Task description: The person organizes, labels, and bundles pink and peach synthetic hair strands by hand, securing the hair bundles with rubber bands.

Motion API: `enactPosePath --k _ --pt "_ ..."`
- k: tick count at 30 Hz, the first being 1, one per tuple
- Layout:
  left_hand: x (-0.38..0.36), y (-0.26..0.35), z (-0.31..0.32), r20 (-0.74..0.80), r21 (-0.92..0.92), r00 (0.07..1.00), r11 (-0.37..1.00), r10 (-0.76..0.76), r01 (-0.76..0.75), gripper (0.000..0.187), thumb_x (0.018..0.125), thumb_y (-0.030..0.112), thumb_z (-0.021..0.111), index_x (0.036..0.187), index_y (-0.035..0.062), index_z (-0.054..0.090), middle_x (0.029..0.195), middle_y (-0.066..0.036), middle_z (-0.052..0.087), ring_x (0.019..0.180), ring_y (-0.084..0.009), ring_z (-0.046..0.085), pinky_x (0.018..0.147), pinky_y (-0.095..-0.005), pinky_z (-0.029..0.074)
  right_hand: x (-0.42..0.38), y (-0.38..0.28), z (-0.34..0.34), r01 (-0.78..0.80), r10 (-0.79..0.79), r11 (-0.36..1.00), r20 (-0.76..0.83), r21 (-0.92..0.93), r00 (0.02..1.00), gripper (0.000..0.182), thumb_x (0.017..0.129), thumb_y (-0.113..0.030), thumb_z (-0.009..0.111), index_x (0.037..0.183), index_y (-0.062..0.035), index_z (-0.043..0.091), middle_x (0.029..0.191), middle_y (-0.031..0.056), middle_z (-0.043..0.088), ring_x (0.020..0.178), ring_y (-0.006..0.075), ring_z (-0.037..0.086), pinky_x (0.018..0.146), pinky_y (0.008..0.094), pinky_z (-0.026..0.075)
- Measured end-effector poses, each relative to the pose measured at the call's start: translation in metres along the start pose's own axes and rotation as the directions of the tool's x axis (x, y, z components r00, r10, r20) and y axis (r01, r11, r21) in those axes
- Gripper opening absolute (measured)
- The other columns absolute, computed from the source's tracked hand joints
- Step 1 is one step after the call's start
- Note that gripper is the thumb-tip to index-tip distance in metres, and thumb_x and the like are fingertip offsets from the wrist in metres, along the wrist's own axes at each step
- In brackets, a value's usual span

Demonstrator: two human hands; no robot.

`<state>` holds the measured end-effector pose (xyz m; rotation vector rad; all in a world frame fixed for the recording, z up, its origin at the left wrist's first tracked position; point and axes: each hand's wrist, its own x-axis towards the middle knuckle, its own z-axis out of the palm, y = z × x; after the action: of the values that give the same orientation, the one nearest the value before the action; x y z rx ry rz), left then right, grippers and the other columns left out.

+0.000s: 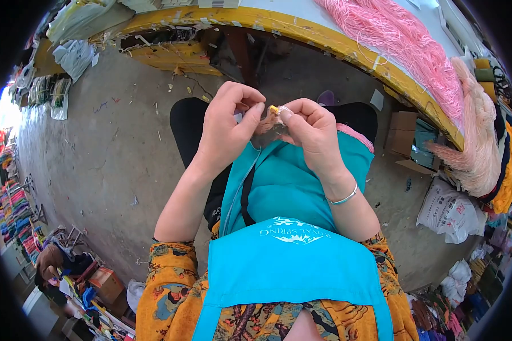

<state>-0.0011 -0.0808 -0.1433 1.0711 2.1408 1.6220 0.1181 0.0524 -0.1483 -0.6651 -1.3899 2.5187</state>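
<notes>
Both hands are raised close together over the lap, above a teal apron (290, 182). My right hand (310, 128) pinches a small bundle of pale pinkish thread (277, 117) with a yellow piece (274, 109) at its upper end. Just left of the bundle, my left hand (233, 116) has its thumb and forefinger pressed together at the tips. Whatever lies between those fingertips is too small to make out. Thin strands hang below and between the hands, partly blurred.
A table with a yellow edge (301, 31) curves across the front, with pink yarn (395, 48) on it. Pale peach yarn (478, 131) hangs at its right end. Below are an open cardboard box (403, 132) and a white sack (446, 209). A yellow crate (173, 57) stands front left.
</notes>
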Motion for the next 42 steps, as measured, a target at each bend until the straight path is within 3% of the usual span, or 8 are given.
enactPosePath --k 9,14,21,27,33,37,40,42 --pt "-0.003 0.017 0.001 0.057 0.103 0.998 0.995 0.001 -0.007 0.013 0.080 0.008 0.074 0.092 0.0020 0.074 0.082 -0.008 0.063 0.073 -0.0198 0.062 0.063 -0.0301 0.049 -0.002 0.011 -0.002 0.212 -0.239 0.938 -0.070 -0.275 0.968 0.011 0.093 -0.009 0.065 0.093 0.0020 0.066 0.069 -0.0059 0.056 0.062 -0.0012 0.043 0.052 0.0179 0.034" --pt "-0.004 0.021 0.001 0.074 0.148 0.997 0.988 0.035 -0.045 0.013 0.080 0.007 0.073 0.092 0.0019 0.074 0.080 -0.008 0.063 0.072 -0.0198 0.062 0.061 -0.0299 0.048 -0.006 0.008 -0.001 0.365 -0.433 0.715 0.031 -0.596 0.901 0.006 0.089 -0.005 0.067 0.090 0.0010 0.067 0.061 -0.0006 0.053 0.055 0.0017 0.041 0.047 0.0213 0.032" --pt "-0.006 0.024 0.000 0.104 0.235 0.994 0.970 0.040 -0.064 0.012 0.081 0.007 0.071 0.091 0.0019 0.074 0.080 -0.008 0.063 0.070 -0.0201 0.062 0.060 -0.0296 0.048 -0.007 0.003 0.001 0.413 -0.464 0.635 0.106 -0.653 0.880 0.006 0.085 -0.001 0.067 0.091 0.0013 0.067 0.064 0.0050 0.059 0.055 0.0039 0.048 0.047 0.0222 0.037" --pt "-0.003 0.018 -0.009 0.246 -0.014 0.951 0.981 -0.186 0.196 0.011 0.082 0.001 0.068 0.091 -0.0032 0.072 0.085 -0.007 0.063 0.073 -0.0117 0.062 0.064 -0.0236 0.049 -0.008 0.005 -0.004 0.388 -0.387 0.687 0.142 -0.614 0.911 0.005 0.085 0.000 0.065 0.090 0.0010 0.066 0.064 0.0056 0.060 0.055 0.0045 0.051 0.048 0.0225 0.038" --pt "-0.006 0.010 -0.003 0.202 -0.182 0.948 0.942 -0.246 0.283 0.011 0.081 0.005 0.069 0.089 -0.0021 0.073 0.080 -0.006 0.063 0.071 -0.0100 0.059 0.062 -0.0233 0.046 -0.007 0.013 -0.005 0.370 -0.366 0.751 0.121 -0.547 0.923 0.004 0.088 0.000 0.063 0.090 0.0022 0.065 0.064 0.0009 0.058 0.057 0.0030 0.048 0.049 0.0215 0.037" --pt "-0.007 0.009 -0.001 0.222 -0.266 0.924 0.892 -0.312 0.365 0.009 0.084 0.003 0.067 0.088 -0.0030 0.073 0.086 -0.005 0.064 0.075 -0.0084 0.060 0.067 -0.0206 0.047 -0.004 0.021 -0.003 0.279 -0.281 0.911 0.038 -0.304 0.959 0.007 0.092 -0.004 0.062 0.091 0.0018 0.066 0.070 -0.0020 0.060 0.062 0.0019 0.049 0.052 0.0196 0.037" --pt "-0.011 -0.001 0.006 0.212 -0.510 0.901 0.744 -0.378 0.432 0.009 0.085 0.005 0.067 0.088 -0.0009 0.073 0.087 -0.004 0.067 0.078 -0.0081 0.061 0.072 -0.0209 0.048 -0.005 0.016 0.005 0.208 -0.212 0.972 -0.021 -0.104 0.977 0.008 0.094 -0.007 0.063 0.093 0.0005 0.066 0.072 -0.0028 0.059 0.061 0.0007 0.047 0.051 0.0188 0.035" --pt "-0.014 0.000 0.009 0.259 -0.667 0.806 0.505 -0.533 0.548 0.008 0.088 0.006 0.067 0.092 0.0009 0.072 0.088 -0.004 0.069 0.078 -0.0081 0.061 0.074 -0.0212 0.048 -0.005 0.015 0.007 0.159 -0.159 0.987 -0.051 0.001 0.986 0.009 0.095 -0.009 0.063 0.094 -0.0004 0.065 0.071 -0.0032 0.058 0.059 0.0000 0.045 0.049 0.0184 0.033"
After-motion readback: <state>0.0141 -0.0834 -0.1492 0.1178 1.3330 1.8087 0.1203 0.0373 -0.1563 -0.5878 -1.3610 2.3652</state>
